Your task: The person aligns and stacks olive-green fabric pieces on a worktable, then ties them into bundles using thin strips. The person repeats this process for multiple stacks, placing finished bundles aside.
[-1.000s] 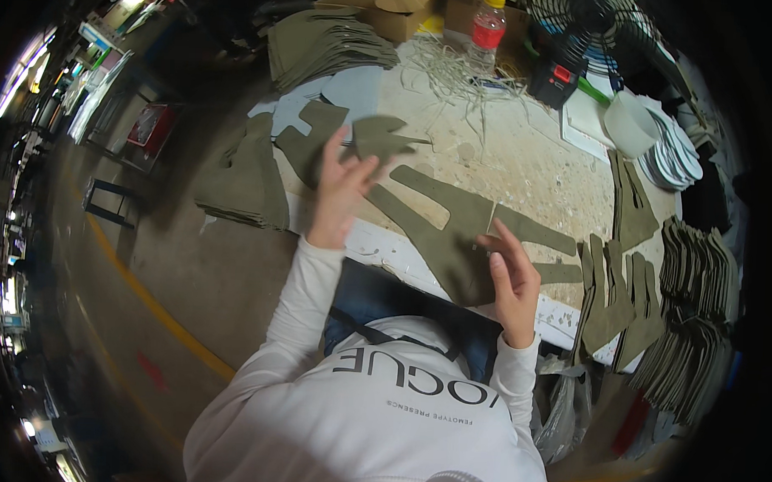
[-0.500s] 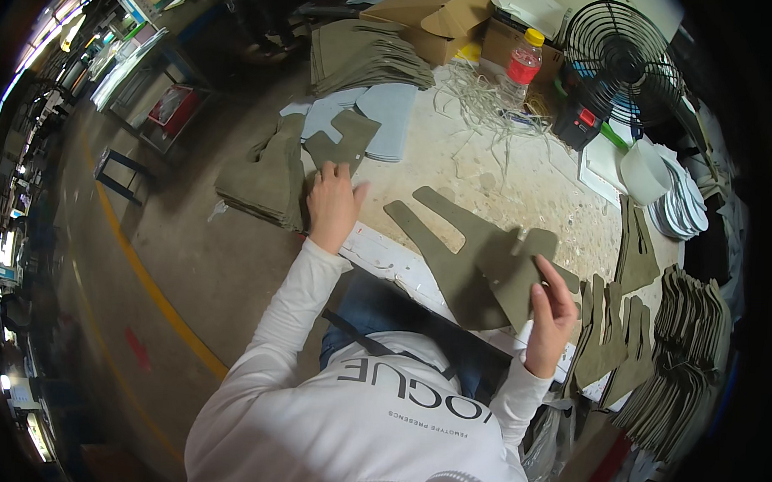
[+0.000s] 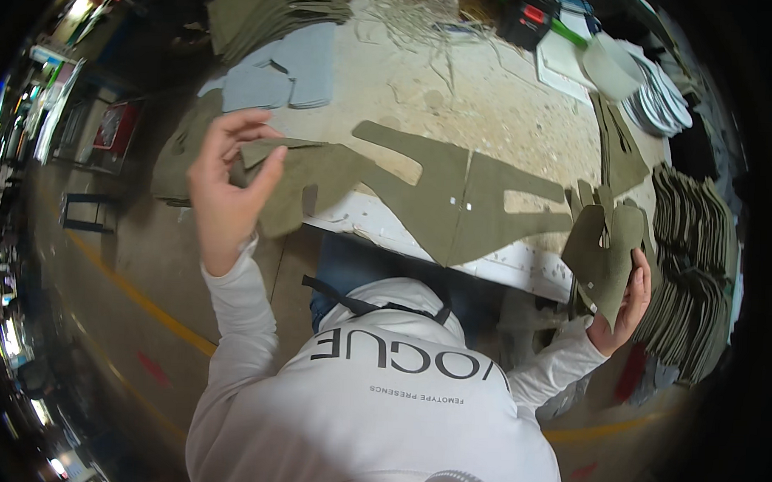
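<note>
My left hand (image 3: 230, 189) grips an olive cut fabric piece (image 3: 316, 175), its edge between thumb and fingers. The piece is raised and tilted over the table's near left edge. Two more olive pieces, a left one (image 3: 439, 188) and a right one (image 3: 489, 215), lie flat with their straight edges together. Each has a slot-shaped cutout and a small white mark by the joint. At the right, another olive piece (image 3: 605, 249) stands tilted in my right hand (image 3: 626, 305), whose fingers curl behind its edge.
An olive stack (image 3: 181, 149) sits beyond my left hand, near pale blue-grey sheets (image 3: 307, 64) and a larger olive stack (image 3: 270, 16). Tangled strips (image 3: 415, 25) lie at the back. Bundled olive pieces (image 3: 691, 260) and a white tub (image 3: 611, 64) stand at the right.
My left hand has lifted an olive piece off the table's left side. My right hand has moved right, away from the middle pieces, which now lie flat side by side. The view has shifted.
</note>
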A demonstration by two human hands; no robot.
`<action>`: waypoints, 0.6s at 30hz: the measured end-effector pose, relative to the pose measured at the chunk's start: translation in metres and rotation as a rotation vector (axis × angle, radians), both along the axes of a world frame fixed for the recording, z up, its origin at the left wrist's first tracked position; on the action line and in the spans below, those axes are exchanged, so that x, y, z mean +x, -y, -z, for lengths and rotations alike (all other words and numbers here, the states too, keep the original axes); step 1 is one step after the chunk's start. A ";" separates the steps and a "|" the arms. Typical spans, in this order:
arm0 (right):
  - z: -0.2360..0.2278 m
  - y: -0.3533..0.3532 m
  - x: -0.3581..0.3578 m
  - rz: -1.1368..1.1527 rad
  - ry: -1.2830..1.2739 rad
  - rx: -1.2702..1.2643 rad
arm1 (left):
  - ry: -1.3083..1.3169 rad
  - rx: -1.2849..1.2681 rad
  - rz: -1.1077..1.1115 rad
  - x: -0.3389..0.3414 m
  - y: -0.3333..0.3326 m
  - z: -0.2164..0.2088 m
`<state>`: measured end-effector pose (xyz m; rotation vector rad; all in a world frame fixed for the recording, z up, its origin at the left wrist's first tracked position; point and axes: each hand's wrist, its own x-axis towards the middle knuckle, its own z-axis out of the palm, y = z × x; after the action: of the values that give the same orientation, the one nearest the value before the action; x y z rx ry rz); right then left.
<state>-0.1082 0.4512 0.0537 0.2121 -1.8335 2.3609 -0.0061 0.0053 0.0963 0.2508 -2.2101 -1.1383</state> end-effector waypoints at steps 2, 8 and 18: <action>-0.002 0.002 0.001 0.115 -0.130 0.163 | 0.046 0.200 0.112 -0.004 -0.006 -0.013; -0.005 0.046 -0.016 -0.031 0.090 0.104 | 0.046 0.051 0.302 -0.048 -0.030 -0.010; 0.059 0.117 0.014 -0.120 0.268 0.132 | 0.006 -0.392 0.529 -0.046 -0.106 0.081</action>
<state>-0.0945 0.3339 -0.0054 0.0188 -2.1573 2.4504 -0.0519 0.1114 0.0155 -0.5236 -2.5212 -0.9190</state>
